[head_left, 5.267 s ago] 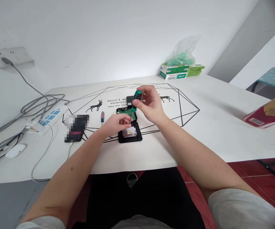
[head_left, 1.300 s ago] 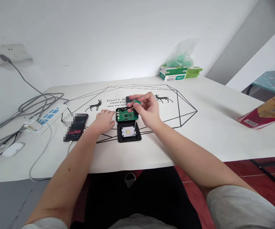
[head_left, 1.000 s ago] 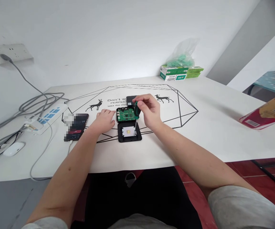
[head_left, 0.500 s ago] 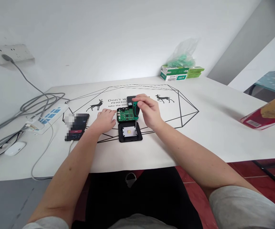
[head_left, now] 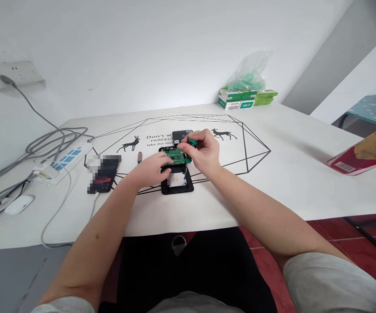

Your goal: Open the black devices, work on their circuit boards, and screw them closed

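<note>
My right hand (head_left: 205, 152) is closed around a screwdriver (head_left: 188, 159) with a green and black handle. The shaft points down to the right side of an opened black case half (head_left: 178, 190), which holds a white plate with a yellowish square. Just behind that half, a green circuit board (head_left: 177, 155) sits in a black housing. My left hand (head_left: 153, 169) reaches over the left side of the board, fingers stretched out and thumb apart, holding nothing I can see. A black box-like piece (head_left: 181, 136) with a white label lies behind the board.
Left of the board is another screwdriver (head_left: 139, 158) with a reddish handle. Further left are a phone (head_left: 108, 174) on a cable, a power strip (head_left: 72, 158), coiled cords and a white case (head_left: 20, 204). Green boxes (head_left: 238, 99) stand at the back, a red-yellow package (head_left: 364, 152) at right.
My left hand has moved right, onto the board's side, uncovering the reddish-handled screwdriver. My right hand has tilted the green screwdriver's handle, and its fingers have shifted along it.
</note>
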